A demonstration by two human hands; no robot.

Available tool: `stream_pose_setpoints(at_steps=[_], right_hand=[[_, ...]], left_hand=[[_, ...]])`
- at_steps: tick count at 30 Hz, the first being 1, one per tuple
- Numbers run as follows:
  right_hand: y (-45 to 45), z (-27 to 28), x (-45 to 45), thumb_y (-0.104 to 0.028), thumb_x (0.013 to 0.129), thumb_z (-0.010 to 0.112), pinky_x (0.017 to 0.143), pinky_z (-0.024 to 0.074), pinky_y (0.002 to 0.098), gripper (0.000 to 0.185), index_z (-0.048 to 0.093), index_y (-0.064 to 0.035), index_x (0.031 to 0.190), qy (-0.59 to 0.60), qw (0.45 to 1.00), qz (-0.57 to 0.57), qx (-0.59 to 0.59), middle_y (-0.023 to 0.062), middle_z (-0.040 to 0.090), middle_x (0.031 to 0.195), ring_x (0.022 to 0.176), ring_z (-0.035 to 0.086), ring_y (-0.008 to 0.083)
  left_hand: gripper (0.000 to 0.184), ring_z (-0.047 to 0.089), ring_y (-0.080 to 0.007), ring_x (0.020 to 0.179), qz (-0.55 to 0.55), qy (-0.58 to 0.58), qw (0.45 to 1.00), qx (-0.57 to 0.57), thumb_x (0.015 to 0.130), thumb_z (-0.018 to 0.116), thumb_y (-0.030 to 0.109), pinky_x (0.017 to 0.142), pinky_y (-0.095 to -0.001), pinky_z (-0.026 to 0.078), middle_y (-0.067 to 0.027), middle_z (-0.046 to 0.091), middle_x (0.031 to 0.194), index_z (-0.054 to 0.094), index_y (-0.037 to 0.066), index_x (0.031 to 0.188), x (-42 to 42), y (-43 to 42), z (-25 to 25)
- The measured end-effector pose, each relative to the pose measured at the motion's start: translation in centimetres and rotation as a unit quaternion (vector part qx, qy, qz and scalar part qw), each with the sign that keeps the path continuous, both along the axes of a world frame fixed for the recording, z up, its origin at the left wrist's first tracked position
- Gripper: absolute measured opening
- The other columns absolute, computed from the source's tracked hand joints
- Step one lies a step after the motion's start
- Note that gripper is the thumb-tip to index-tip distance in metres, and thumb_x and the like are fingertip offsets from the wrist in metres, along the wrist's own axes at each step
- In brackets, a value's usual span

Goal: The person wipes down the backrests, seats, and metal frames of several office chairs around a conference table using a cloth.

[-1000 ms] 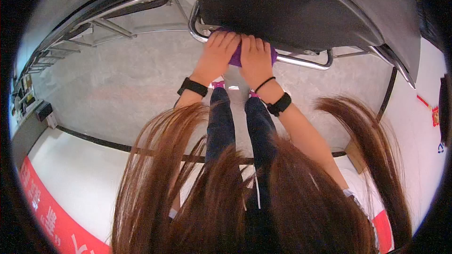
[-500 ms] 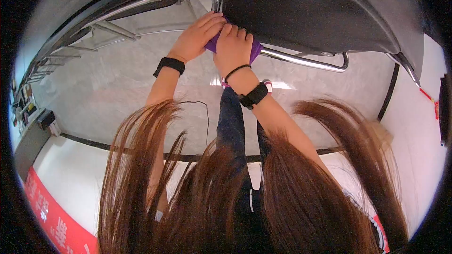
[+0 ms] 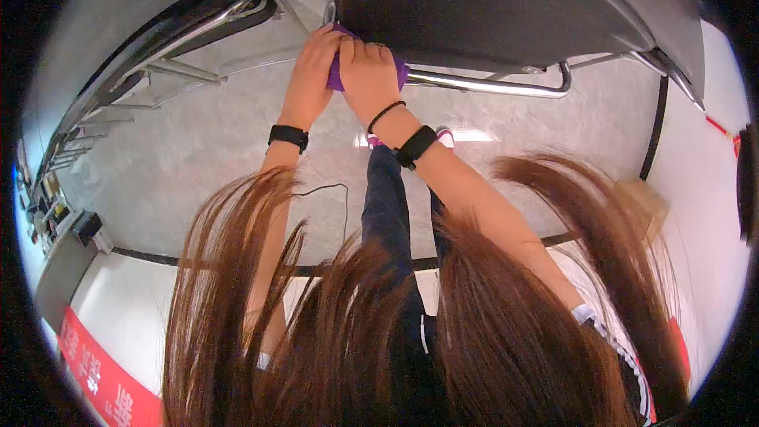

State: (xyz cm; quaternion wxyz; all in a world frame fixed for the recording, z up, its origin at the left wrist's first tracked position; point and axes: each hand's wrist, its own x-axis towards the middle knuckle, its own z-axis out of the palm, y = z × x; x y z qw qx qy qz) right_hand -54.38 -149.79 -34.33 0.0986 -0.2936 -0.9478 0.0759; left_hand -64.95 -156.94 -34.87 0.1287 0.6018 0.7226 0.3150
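Note:
Both hands press a purple cloth around the chrome bar at the front of a black chair seat. My left hand is at the cloth's left end, near the bar's bend, with its fingers wrapped over the top. Just right of it, my right hand grips the cloth with curled fingers. The fingertips are partly hidden against the seat's underside. Each wrist wears a black band.
More chairs with metal frames stand in a row at the upper left. A thin black cable lies on the grey floor. A cardboard box stands by the right wall, and a red banner hangs at the lower left.
Both hands and the purple cloth have moved left along the chrome bar towards its bend. One foot has shifted, and the cable has come into view.

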Motion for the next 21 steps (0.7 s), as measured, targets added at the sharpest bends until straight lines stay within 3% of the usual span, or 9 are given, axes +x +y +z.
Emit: stream_pose_setpoints(at_steps=[8,14,17,21], right_hand=[[1.6,0.8,4.3,-0.012,0.081,0.053,0.086,0.0425,0.0351,0.042,0.052,-0.0014,0.121,0.053,0.996,0.074,-0.02,0.0093,0.06,0.105,0.098,0.056,0.0238],[3.4,1.1,8.9,-0.014,0.082,0.052,0.095,0.0383,0.0348,0.05,0.047,-0.002,0.13,0.062,0.993,0.093,-0.023,0.0096,0.056,0.112,0.102,0.052,0.0232],[5.5,0.6,12.1,-0.017,0.083,0.049,0.092,0.0392,0.0354,0.048,0.05,-0.0023,0.129,0.085,0.991,0.1,0.007,0.008,0.057,0.11,0.1,0.052,0.0217],[8.8,0.9,17.4,-0.018,0.083,0.049,0.097,0.0375,0.0363,0.049,0.049,-0.004,0.13,0.071,0.992,0.105,0.008,0.0068,0.057,0.116,0.104,0.052,0.0219]], left_hand=[[0.066,0.035,-0.0428,0.128,0.101,0.043,0.994,0.017,0.061,0.056,-0.014,0.109,-0.05,0.029,-0.018,0.045,0.13,0.045,-0.001,0.125,5.5,-0.2,0.5],[0.067,0.035,-0.0409,0.127,0.153,0.113,0.982,-0.019,0.064,0.057,-0.011,0.11,-0.0527,0.025,-0.0176,0.044,0.131,0.041,-0.001,0.128,11.4,1.5,2.1],[0.069,0.036,-0.0403,0.126,0.145,0.143,0.978,-0.036,0.062,0.059,-0.009,0.111,-0.053,0.023,-0.0179,0.043,0.132,0.04,-0.002,0.128,14.2,3.4,1.7],[0.061,0.037,-0.0387,0.125,0.117,0.187,0.974,-0.049,0.072,0.057,0.001,0.112,-0.0528,0.022,-0.0176,0.042,0.132,0.039,-0.002,0.13,18.7,6.2,2.0]])
